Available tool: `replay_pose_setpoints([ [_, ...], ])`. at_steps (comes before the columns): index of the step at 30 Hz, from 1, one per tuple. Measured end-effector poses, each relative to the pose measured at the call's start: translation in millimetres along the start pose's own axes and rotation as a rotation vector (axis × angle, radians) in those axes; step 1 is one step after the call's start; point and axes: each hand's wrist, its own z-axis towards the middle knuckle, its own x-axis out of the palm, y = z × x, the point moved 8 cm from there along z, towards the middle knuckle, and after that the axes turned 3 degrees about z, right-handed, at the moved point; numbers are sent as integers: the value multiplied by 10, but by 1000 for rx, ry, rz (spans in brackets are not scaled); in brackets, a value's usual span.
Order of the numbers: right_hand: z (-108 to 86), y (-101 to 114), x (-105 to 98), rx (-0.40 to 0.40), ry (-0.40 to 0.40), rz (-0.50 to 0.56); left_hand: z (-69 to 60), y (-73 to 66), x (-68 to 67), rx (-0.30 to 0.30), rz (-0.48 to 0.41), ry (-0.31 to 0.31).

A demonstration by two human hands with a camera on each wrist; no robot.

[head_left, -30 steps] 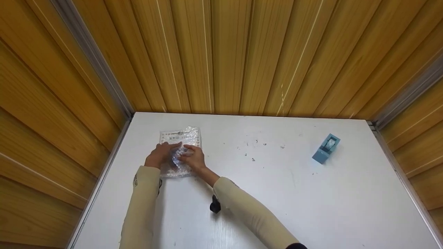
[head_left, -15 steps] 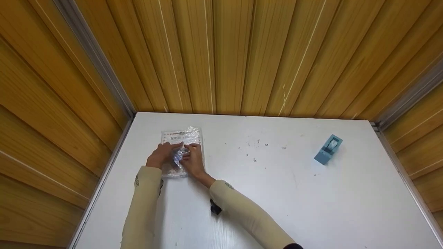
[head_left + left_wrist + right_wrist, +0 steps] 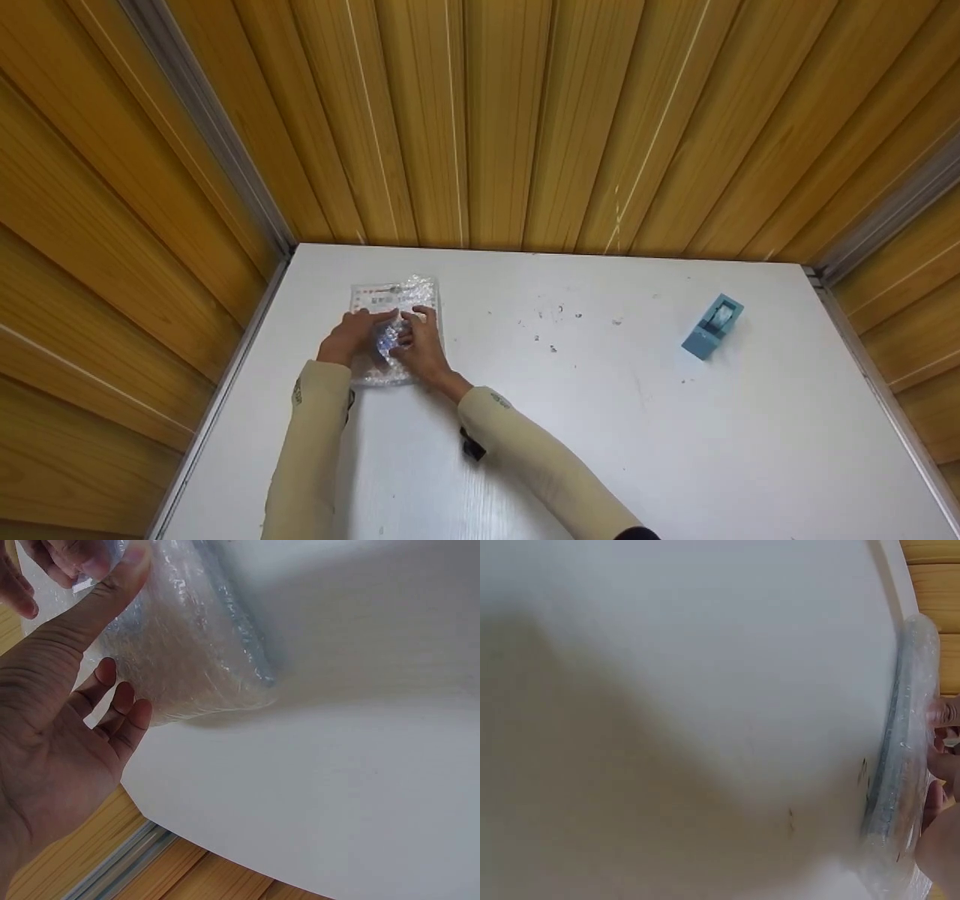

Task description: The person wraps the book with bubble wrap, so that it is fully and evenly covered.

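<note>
A flat rectangular item in bubble wrap [image 3: 390, 371] lies on the left of the white table, a printed border showing through. My left hand [image 3: 351, 336] rests on its left side. In the left wrist view the left thumb [image 3: 112, 596] lies straight across the wrap, while the other fingers bend loosely by its edge. My right hand [image 3: 422, 349] touches the top of the bubble wrap [image 3: 896, 787] with bent fingers, close to the left fingertips. A small whitish strip [image 3: 84, 585], its kind unclear, shows beneath the right fingertips. The hands partly cover the item's middle.
A blue tape dispenser [image 3: 712, 327] stands at the right of the white table [image 3: 600, 427]. Small dark specks [image 3: 553, 348] mark the tabletop near the middle. Wood-patterned walls [image 3: 495, 127] enclose the back and both sides.
The right hand has shifted slightly over the wrap and its fingers have changed their bend, the index finger lifting somewhat. The left hand and wrapped item stay in place; the head view moved slightly.
</note>
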Motion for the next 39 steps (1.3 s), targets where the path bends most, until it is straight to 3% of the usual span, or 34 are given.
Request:
replay_pose_setpoints([
  [4, 8, -72, -21, 51, -26, 122, 1, -20, 6, 21, 51, 4],
  [9, 29, -94, -62, 39, -73, 173, -5, -33, -1, 34, 138, 0],
  [19, 115, -43, -175, 30, -157, -17, -14, 0, -3, -9, 43, 18],
  [25, 140, -67, -247, 113, -259, -10, -50, -46, -36, 24, 95, -4],
  [30, 145, -84, -316, 174, -363, -42, -45, -48, -20, 14, 82, 4],
  [39, 170, -103, -332, 178, -344, -235, 12, -22, 2, 4, 102, 5],
])
